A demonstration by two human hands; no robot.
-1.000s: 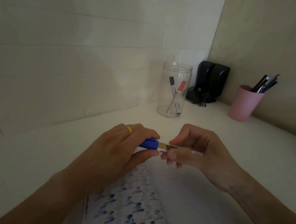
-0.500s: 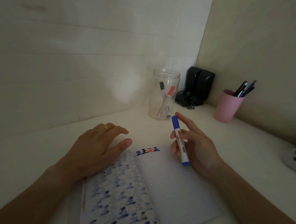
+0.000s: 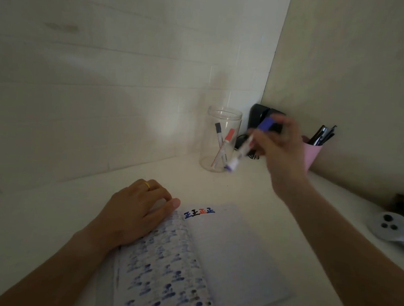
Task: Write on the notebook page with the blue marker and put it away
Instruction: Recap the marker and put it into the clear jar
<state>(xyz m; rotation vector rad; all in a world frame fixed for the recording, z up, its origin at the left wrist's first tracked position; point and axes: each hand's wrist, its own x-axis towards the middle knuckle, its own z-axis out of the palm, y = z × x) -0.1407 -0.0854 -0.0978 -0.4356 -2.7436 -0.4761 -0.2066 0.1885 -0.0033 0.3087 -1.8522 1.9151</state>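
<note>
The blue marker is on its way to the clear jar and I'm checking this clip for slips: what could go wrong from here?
1. The blue marker hangs tilted in the right hand, beside the clear jar, not over its mouth; it could catch the rim or drop on the desk.
2. A knock could tip the jar, which holds only a black marker and a red marker.
3. The hand passes close to the pink cup and could bump it.

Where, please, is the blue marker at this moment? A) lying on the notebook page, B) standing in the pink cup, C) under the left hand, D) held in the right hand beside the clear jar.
D: the right hand grips the blue marker, tilted in the air beside the clear jar.
</note>
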